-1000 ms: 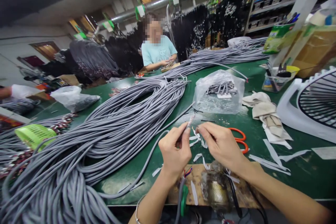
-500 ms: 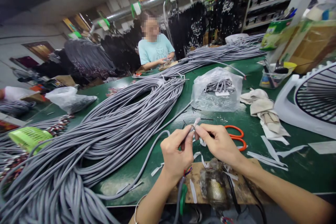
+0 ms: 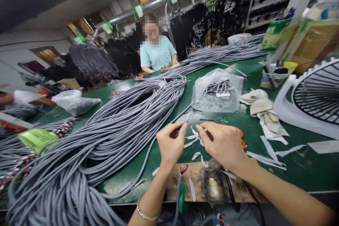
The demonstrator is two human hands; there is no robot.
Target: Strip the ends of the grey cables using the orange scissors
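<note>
While held above the bench (image 3: 299, 169), cable end (image 3: 188, 117) sits pinched at centre.
Grey cable coils (image 3: 79, 148) lie left; left hand (image 3: 171, 141) pinches the end; right hand (image 3: 225, 144), fingers closed narrow, sits just beside it, near orange scissors (image 3: 241, 137).

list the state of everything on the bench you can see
left hand, fingers closed on a pale cable end
right hand, fingers curled, close beside that end
orange scissors, handles partly hidden behind the right hand
clear plastic bag, holding grey cable pieces
grey cable, lying in loose coils
white offcut strips, scattered around the hands
green plastic basket, resting on cables
</note>
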